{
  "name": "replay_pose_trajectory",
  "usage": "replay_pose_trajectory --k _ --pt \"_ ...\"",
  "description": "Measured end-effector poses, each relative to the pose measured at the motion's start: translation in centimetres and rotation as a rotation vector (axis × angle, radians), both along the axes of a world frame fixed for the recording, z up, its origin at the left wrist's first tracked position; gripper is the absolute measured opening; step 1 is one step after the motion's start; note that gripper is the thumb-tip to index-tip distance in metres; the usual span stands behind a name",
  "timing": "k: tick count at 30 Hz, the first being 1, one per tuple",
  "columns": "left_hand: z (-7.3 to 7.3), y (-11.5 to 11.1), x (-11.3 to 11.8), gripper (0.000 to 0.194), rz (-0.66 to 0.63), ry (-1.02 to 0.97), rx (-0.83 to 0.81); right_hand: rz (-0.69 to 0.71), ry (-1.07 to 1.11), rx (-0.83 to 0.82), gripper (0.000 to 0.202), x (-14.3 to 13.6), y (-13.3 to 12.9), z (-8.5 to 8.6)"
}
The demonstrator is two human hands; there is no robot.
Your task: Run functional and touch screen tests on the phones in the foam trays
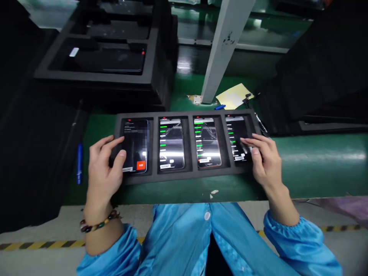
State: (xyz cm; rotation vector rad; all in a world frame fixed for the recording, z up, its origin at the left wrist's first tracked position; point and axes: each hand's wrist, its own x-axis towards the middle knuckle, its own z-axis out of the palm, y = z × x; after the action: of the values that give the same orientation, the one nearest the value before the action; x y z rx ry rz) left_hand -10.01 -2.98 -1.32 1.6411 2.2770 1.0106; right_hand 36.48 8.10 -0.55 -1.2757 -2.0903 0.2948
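Observation:
A black foam tray (189, 115) lies on the green belt and holds several phones with lit screens. My left hand (103, 168) rests on the tray's left end, thumb and fingers around the edge of the leftmost phone (136, 145), whose screen shows an orange button. My right hand (263, 157) lies over the rightmost phone (235, 132), its fingertips touching the screen. The two middle phones (171, 143) (206, 142) show green bars and are untouched.
A stack of black foam trays (97, 65) with dark phones stands at the back left. A white post (222, 50) rises behind the tray, with yellow paper (232, 96) beside it. A blue pen (79, 163) lies to the left. Dark foam blocks (324, 69) fill the right.

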Motion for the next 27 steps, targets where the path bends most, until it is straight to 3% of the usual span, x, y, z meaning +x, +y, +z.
replay_pose_trajectory --k 7,13,21,27 --pt "0.0 -0.2 0.3 0.048 -0.02 0.002 0.019 0.002 0.0 -0.007 0.036 0.2 -0.1 -0.3" --pt "-0.1 -0.2 0.3 0.048 -0.013 0.005 0.006 -0.014 -0.123 -0.068 0.041 -0.7 0.3 0.0" --pt "-0.1 -0.3 0.4 0.051 -0.013 -0.007 0.003 0.327 -0.111 -0.088 0.041 -5.2 -0.9 1.2" --pt "-0.4 -0.4 0.6 0.047 0.009 -0.068 0.032 0.371 -0.131 -0.083 0.039 -5.9 -1.2 1.3"
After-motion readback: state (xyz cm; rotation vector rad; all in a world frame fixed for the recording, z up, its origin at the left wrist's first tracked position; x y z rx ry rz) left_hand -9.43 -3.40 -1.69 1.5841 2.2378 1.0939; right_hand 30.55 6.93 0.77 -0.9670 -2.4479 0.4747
